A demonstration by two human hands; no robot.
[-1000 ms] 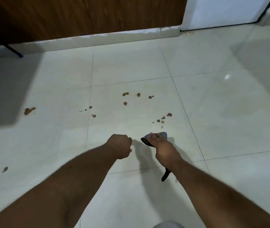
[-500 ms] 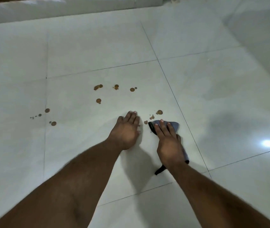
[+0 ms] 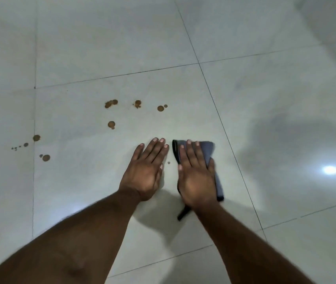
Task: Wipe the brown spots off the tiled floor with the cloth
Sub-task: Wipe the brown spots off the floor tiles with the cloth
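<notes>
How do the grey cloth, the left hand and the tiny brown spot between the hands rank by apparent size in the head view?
1. left hand, the largest visible area
2. grey cloth, partly hidden under the right hand, so its true size is unsure
3. tiny brown spot

The right hand (image 3: 195, 177) lies flat over the cloth (image 3: 208, 149), covering its middle; only the far end, a strip along the right side and a dark tip near the wrist show. Whether brown spots (image 3: 111, 103) lie under the cloth or under either palm cannot be told. The floor beneath the left hand (image 3: 146, 171) is hidden likewise. Both forearms are cut off by the lower edge and are smeared with blur. The specks at the far left of the tiled floor (image 3: 101, 48) are too small to count. A bright glare patch at right washes out the tile surface there.
</notes>
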